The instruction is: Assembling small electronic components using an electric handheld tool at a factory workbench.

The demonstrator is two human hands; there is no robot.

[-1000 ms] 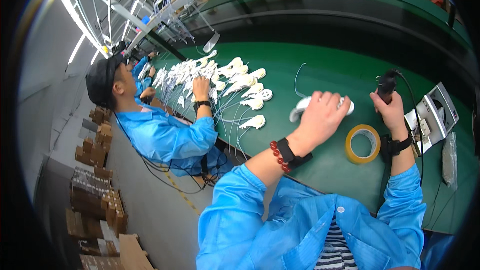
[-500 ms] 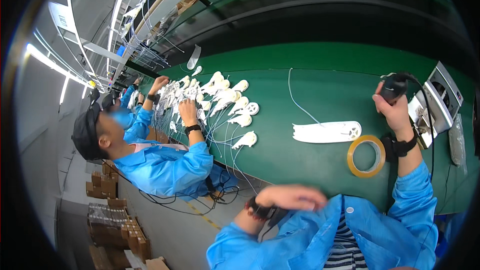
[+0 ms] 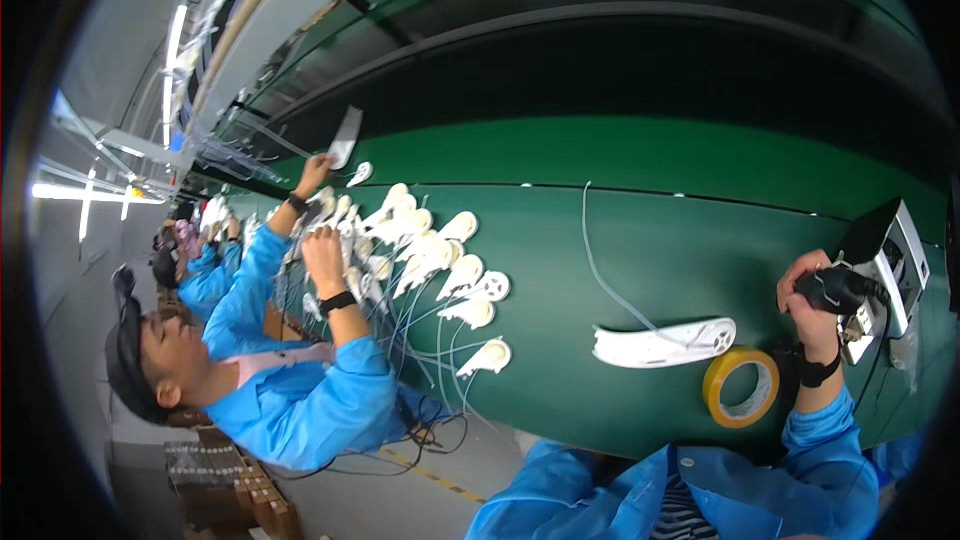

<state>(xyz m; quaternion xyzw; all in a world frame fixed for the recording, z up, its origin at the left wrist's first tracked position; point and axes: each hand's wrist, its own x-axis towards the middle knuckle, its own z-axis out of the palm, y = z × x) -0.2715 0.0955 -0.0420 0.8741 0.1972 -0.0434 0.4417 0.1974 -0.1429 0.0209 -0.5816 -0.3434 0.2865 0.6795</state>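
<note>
My right hand (image 3: 812, 315) is closed round a black corded hand tool (image 3: 838, 290) at the right side of the bench, beside an open-sided metal-and-white box (image 3: 895, 260). The tool's exact kind I cannot make out. My left hand is out of sight. In front of me lies a long white plastic part (image 3: 660, 345) with a round spoked end, and a thin pale tube (image 3: 597, 260) runs from it toward the back. A roll of yellowish tape (image 3: 741, 387) lies close to that round end, between it and my right forearm.
Many white parts with trailing tubes (image 3: 430, 255) cover the left of the green bench (image 3: 560, 410). A co-worker in blue (image 3: 290, 390) reaches over them with both hands. A curved white piece (image 3: 345, 138) is at the back; cardboard boxes (image 3: 215, 470) stand on the floor.
My left hand has gone from view at the lower edge. The view has shifted, so the bench sits lower. My right hand, still on the black tool, appears nearer the box.
</note>
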